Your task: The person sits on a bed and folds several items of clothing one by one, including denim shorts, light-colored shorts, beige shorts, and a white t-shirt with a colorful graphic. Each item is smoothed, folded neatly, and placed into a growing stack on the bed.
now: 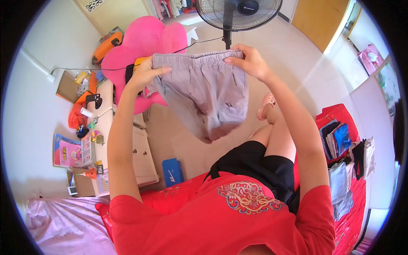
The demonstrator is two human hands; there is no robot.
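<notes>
A pair of light grey shorts (204, 86) with an elastic waistband hangs in the air before me, its legs downward. My left hand (146, 73) grips the left end of the waistband, thumb on the near side. At the other end, my right hand (248, 62) pinches the waistband between thumb and fingers. The band is stretched nearly level between both hands. A small dark mark shows on one leg, and the lower hems are a little blurred. Behind the shorts, a pink flower-shaped cushion (145, 35) is partly hidden.
Folded clothes (338, 140) lie in several stacks on a red bedspread (353, 197) at my right. A black standing fan (239, 12) rises beyond my hands, its cord running left. A blue box (172, 172) stands on the floor near a cluttered white cabinet (142, 156).
</notes>
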